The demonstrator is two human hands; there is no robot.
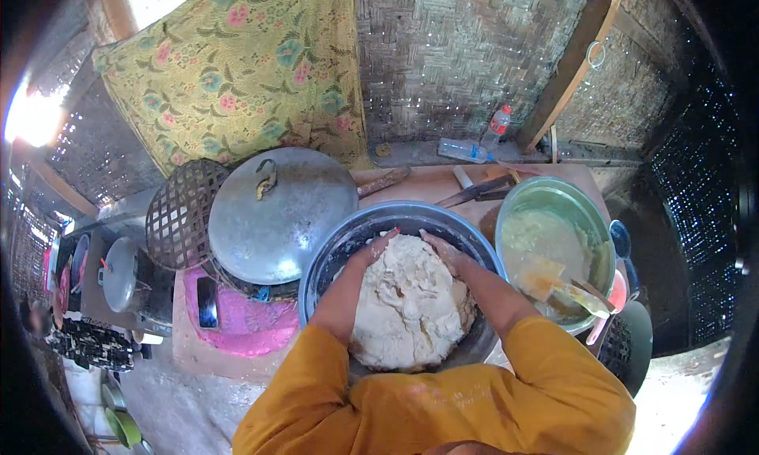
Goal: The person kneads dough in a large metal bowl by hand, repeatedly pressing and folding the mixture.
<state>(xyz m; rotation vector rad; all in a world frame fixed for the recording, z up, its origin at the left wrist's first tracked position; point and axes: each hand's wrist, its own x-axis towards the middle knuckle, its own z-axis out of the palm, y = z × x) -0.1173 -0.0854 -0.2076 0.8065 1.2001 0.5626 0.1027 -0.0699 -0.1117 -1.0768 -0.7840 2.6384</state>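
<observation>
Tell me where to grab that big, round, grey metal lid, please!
Probably best by the small, brownish looped handle on top, reaching down from above. It stands up from the lid's smooth, domed surface, which looks too wide to grasp easily.

I count one left hand (381, 246) and one right hand (444, 253) over the bench (431, 185). It carries two basins, one blue basin (379, 216), one green basin (553, 200); one dough mound (411, 305); one domed lid (285, 218); one phone (207, 302); one pink sheet (253, 328). Beyond it, two plastic bottles (496, 128), one flowered cloth (253, 67).
</observation>
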